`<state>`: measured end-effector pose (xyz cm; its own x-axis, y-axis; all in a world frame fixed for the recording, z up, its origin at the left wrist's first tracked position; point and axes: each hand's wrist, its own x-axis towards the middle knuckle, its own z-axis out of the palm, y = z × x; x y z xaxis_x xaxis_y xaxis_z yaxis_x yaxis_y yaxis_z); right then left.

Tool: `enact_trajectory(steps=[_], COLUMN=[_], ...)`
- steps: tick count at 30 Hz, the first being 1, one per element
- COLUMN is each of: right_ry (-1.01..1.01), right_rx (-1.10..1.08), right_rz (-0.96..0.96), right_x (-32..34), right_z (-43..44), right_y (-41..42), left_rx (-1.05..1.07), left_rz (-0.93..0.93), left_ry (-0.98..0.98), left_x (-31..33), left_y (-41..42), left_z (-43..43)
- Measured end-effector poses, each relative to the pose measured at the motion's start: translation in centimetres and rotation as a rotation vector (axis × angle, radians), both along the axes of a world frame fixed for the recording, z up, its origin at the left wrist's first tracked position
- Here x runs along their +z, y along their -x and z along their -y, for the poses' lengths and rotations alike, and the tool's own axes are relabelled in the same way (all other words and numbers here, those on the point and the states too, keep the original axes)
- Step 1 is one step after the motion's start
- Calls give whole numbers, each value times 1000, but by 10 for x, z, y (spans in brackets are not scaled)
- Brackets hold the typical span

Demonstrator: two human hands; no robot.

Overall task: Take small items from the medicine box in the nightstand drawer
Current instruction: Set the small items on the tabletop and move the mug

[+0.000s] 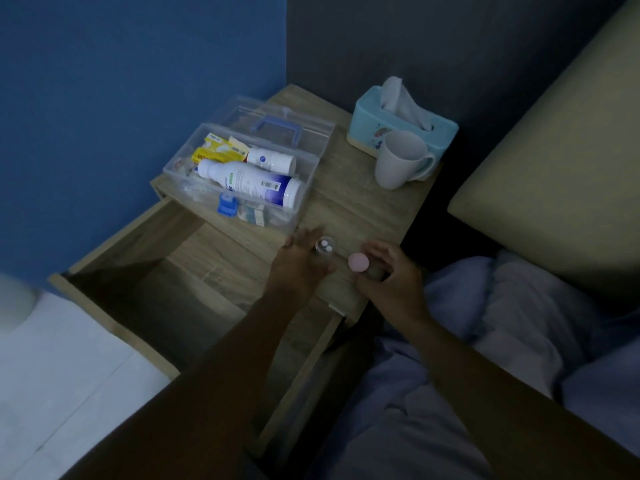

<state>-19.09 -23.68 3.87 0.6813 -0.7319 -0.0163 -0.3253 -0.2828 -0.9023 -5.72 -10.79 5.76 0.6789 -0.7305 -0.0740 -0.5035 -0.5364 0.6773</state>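
A clear plastic medicine box (281,226) stands on the nightstand top (363,206) with its blue-handled lid (277,128) folded back. Inside lie a large white bottle (249,183), a smaller white bottle (273,160) and yellow packets (216,150). At the top's near edge my left hand (298,263) holds a small clear cup (325,247) with two white pills in it. Just to its right my right hand (393,277) grips a small dark bottle (374,271) with a pink cap (358,262), tilted towards the cup.
The nightstand drawer (110,323) is pulled out below my left forearm. A white mug (398,161) and a teal tissue box (367,129) stand at the back right of the top. A padded headboard (554,150) and a rumpled blanket (519,323) lie to the right.
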Motion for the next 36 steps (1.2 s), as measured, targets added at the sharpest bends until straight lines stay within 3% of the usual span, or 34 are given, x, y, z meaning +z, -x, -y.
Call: enact_trajectory(steps=[3,6,9,14,18,28,36], right_ry=[-46,-38,98,422,511,637,625], right_rx=[-44,-82,-33,78,134,100,109], right_rz=[-24,-33,-49,-81,-150,-634,-581], right_x=[9,20,34,61,80,87,91], right_z=[5,14,23,49,74,141,148], right_y=[-2,-7,-13,-33,-61,-119,-124], left_rx=[-9,-72,-156,-184,-196,-220,-184], left_rz=[-99,36,225,328,378,365,338], left_ry=[54,-47,-182,-305,-356,-310,-251], left_x=[2,-6,-15,-16,-17,-12,-15], left_y=[4,7,11,15,12,10,6], left_z=[-14,-31,-42,-41,-41,-40,-37])
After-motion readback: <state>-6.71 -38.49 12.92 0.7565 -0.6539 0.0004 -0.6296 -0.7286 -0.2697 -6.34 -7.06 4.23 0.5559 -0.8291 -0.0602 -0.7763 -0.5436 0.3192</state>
